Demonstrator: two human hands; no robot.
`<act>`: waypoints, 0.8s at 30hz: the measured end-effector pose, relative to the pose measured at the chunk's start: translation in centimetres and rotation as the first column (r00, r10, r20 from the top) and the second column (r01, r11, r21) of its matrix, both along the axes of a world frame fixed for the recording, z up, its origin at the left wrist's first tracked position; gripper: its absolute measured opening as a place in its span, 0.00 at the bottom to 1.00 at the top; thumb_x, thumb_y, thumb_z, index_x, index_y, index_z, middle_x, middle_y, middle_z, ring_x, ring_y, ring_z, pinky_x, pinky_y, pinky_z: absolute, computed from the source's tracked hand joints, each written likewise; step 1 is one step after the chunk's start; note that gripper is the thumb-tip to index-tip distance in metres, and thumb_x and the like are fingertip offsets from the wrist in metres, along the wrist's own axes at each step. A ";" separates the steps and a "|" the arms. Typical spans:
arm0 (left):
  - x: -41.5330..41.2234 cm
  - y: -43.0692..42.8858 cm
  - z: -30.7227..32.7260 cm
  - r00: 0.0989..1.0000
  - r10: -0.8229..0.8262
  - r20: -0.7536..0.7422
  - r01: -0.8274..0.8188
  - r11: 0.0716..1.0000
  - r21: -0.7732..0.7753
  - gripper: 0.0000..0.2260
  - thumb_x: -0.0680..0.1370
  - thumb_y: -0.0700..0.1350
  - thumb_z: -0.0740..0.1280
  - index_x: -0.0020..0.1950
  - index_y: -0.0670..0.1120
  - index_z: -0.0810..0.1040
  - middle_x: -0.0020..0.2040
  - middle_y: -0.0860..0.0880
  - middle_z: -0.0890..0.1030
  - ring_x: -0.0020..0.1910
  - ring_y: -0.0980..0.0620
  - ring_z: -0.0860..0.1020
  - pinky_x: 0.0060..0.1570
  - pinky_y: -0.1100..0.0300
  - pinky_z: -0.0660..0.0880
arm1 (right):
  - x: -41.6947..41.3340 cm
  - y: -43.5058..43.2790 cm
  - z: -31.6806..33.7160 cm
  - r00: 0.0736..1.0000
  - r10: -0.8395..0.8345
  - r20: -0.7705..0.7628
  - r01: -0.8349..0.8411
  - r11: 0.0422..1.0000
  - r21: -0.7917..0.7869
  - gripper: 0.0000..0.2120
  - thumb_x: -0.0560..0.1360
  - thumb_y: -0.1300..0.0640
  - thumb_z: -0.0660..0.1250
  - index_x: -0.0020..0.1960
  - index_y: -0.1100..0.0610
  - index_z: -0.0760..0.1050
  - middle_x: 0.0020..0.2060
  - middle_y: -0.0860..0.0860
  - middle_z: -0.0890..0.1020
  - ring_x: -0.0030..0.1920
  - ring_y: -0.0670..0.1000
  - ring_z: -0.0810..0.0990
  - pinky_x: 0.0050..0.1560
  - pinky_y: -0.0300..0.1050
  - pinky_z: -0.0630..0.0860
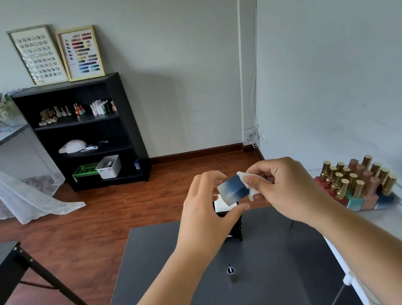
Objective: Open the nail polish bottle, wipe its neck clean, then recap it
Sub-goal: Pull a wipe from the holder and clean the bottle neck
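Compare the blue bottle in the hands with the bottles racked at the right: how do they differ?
The blue bottle is uncapped, its cap with brush standing on the dark table; the racked bottles wear gold or pink caps. The blue bottle is tilted, held by the left hand while the right hand presses a white wipe to it; the racked ones stand upright, untouched.

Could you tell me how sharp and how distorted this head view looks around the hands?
Head view: the left hand shows slight motion blur at its fingers; the bottle and right hand look soft; wide-angle distortion bends the wall corner; lighting is soft daylight without glare.
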State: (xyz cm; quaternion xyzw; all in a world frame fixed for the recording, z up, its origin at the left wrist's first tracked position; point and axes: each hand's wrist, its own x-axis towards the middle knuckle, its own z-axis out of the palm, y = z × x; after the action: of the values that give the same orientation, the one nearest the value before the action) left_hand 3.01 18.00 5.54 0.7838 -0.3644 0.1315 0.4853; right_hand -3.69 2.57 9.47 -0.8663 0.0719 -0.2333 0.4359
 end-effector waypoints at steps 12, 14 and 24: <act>0.1 0.5 0.9 0.629 -0.472 -0.618 0.242 0.874 -0.421 0.09 0.74 0.50 0.69 0.39 0.45 0.82 0.32 0.49 0.82 0.29 0.52 0.80 0.34 0.63 0.77 | -0.7 0.1 1.0 0.989 0.145 0.022 -0.143 0.986 -0.086 0.06 0.76 0.57 0.66 0.41 0.51 0.80 0.31 0.46 0.81 0.34 0.48 0.80 0.42 0.56 0.80; 0.0 0.6 1.5 0.340 -0.600 -0.724 0.225 0.799 -0.557 0.12 0.74 0.52 0.67 0.39 0.44 0.83 0.30 0.46 0.80 0.25 0.53 0.76 0.29 0.62 0.75 | -0.8 0.1 1.1 0.984 0.171 0.041 -0.165 0.980 -0.113 0.06 0.76 0.58 0.66 0.41 0.51 0.79 0.31 0.47 0.81 0.34 0.47 0.79 0.43 0.54 0.80; -0.5 -0.3 0.0 0.992 0.021 0.123 -0.021 1.000 -0.003 0.19 0.67 0.52 0.77 0.53 0.52 0.74 0.48 0.58 0.78 0.46 0.58 0.77 0.44 0.64 0.77 | -0.4 0.1 0.7 0.998 0.053 0.043 -0.049 0.995 -0.083 0.08 0.75 0.55 0.67 0.38 0.53 0.80 0.30 0.47 0.83 0.32 0.47 0.81 0.37 0.42 0.78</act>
State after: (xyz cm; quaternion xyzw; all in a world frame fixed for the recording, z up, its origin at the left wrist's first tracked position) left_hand 2.47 17.70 5.56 0.7777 -0.3851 0.1849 0.4612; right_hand -4.10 2.68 10.22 -0.8796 0.0304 -0.2442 0.4072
